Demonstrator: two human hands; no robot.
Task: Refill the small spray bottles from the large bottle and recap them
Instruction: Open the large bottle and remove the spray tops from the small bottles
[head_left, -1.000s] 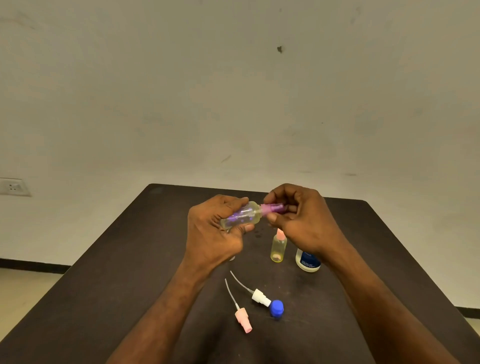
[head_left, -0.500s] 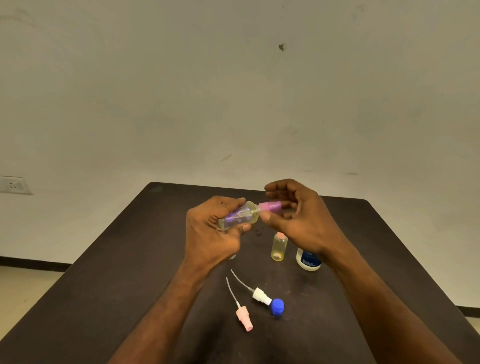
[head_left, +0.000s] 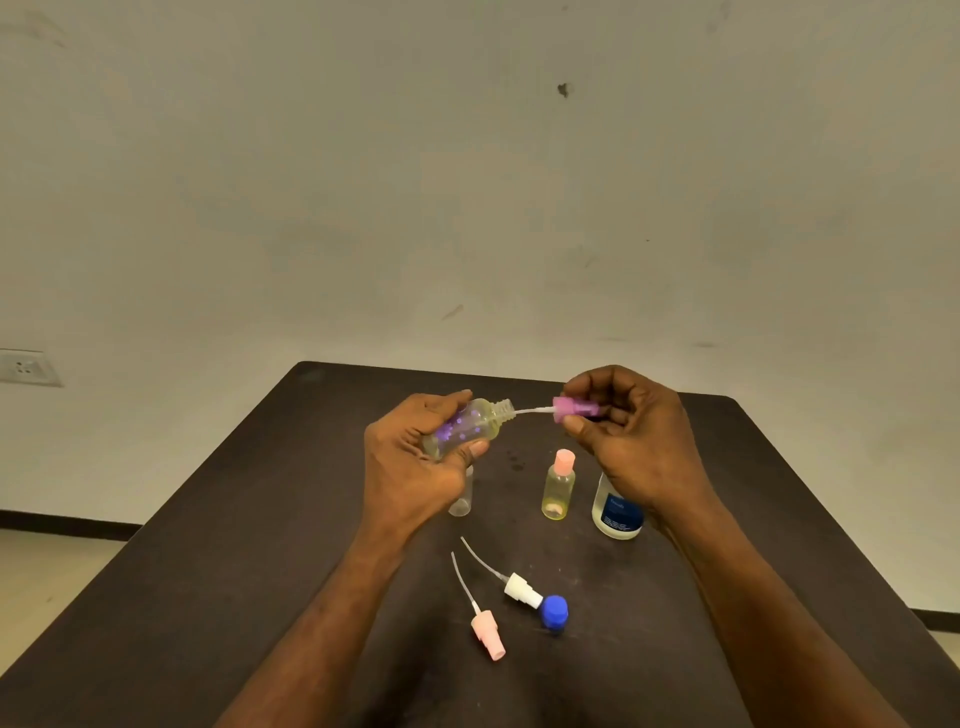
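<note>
My left hand (head_left: 415, 467) grips a small clear spray bottle with purple dots (head_left: 470, 423), tilted on its side above the table with its threaded neck bare. My right hand (head_left: 631, 436) pinches the bottle's pink spray head (head_left: 574, 409); its white dip tube (head_left: 530, 411) still reaches into the neck. A small yellowish bottle with a peach cap (head_left: 558, 486) stands upright below. The large bottle with a dark blue label (head_left: 618, 512) stands to its right, partly hidden by my right wrist.
On the dark table (head_left: 234, 545) near me lie a pink spray head with tube (head_left: 485, 631), a white spray head with tube (head_left: 519, 590) and a blue cap (head_left: 554, 613). A small clear bottle (head_left: 461, 499) stands behind my left hand. A wall socket (head_left: 26, 368) sits at left.
My right hand has unscrewed the pink spray head and drawn it rightwards off the neck, pulling most of the dip tube out. The left hand keeps its grip on the bottle.
</note>
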